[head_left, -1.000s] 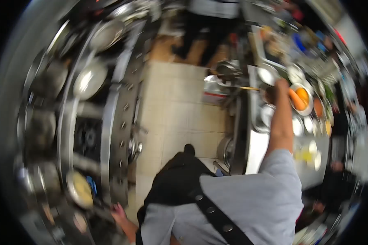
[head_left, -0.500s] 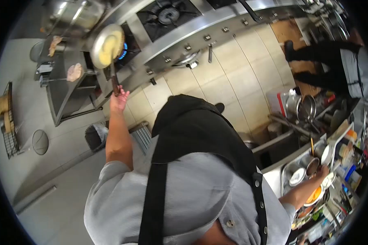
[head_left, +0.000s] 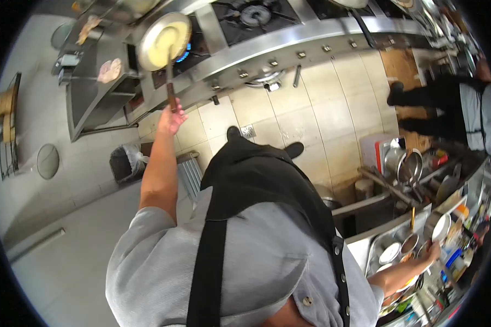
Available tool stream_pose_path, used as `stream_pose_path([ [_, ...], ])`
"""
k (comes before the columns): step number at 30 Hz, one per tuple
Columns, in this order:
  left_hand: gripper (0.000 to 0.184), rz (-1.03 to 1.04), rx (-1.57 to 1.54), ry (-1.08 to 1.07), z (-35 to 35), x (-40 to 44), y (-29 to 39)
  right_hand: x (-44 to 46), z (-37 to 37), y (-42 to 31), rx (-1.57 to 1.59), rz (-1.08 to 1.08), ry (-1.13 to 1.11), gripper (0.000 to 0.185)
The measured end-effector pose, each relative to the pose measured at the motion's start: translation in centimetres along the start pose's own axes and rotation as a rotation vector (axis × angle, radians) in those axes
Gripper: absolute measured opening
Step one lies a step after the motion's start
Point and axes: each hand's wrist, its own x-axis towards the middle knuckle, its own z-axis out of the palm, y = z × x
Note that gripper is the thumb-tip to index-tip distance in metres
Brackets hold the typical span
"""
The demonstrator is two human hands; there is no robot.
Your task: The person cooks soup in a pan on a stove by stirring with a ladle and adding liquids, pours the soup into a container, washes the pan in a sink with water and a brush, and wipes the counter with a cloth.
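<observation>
The person's right hand point(head_left: 432, 252) reaches over the tabletop point(head_left: 359, 252), close beside a white-lined bowl point(head_left: 442, 227); it is too small in view to tell whether its fingers hold anything. The left hand point(head_left: 171, 121), palm turned up, has its fingers curled loosely around the brown end of a handle point(head_left: 172, 97); whether this belongs to the pan or to a tool in it cannot be told. Beyond, the pan point(head_left: 147, 46) sits on the stove, pale yellow food point(head_left: 161, 50) inside and blue flame point(head_left: 185, 53) at its edge. Farther off stands another person point(head_left: 439, 106) in dark trousers.
</observation>
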Motion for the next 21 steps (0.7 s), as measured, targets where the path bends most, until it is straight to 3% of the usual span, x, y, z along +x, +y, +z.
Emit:
stream_pose_path([
  [2,0.019,0.012,-0.026,0.009,0.3,-0.2,-0.1,1.8,-0.9,-1.7,-0.025,0.015,-0.026,0.029],
  [5,0.023,-0.083,0.035,0.084,1.0,-0.2,0.6,-0.5,1.6,-7.1,0.232,-0.096,0.098,0.027],
  [7,0.021,-0.111,-0.001,0.074,2.6,-1.2,1.3,-7.6,3.2,-14.8,0.092,-0.162,0.091,0.025],
  [9,0.018,-0.160,-0.142,-0.174,1.6,0.5,0.5,-10.9,5.8,-19.5,0.118,-0.197,0.057,0.023],
  [11,0.026,-0.174,-0.161,-0.306,1.6,1.5,0.4,-13.4,8.5,-22.0,0.244,-0.273,-0.012,0.020],
  [12,0.027,-0.183,-0.157,-0.317,1.7,1.9,0.4,-14.1,10.6,-22.7,0.287,-0.465,-0.001,0.016],
  [14,0.030,-0.208,-0.143,-0.339,1.6,2.8,1.1,-19.7,14.0,-27.3,0.251,-0.336,-0.105,0.015],
  [16,0.028,-0.232,-0.150,-0.416,0.8,4.4,1.5,-23.8,18.0,-30.4,0.344,-0.362,-0.157,0.015],
  [18,0.030,-0.246,-0.146,-0.481,-0.3,6.2,1.3,-30.0,21.6,-33.8,0.197,-0.559,-0.258,0.012],
  [21,0.033,-0.323,-0.075,-0.489,-0.6,6.8,2.6,-42.0,27.3,-40.0,0.355,-0.426,-0.397,0.010],
])
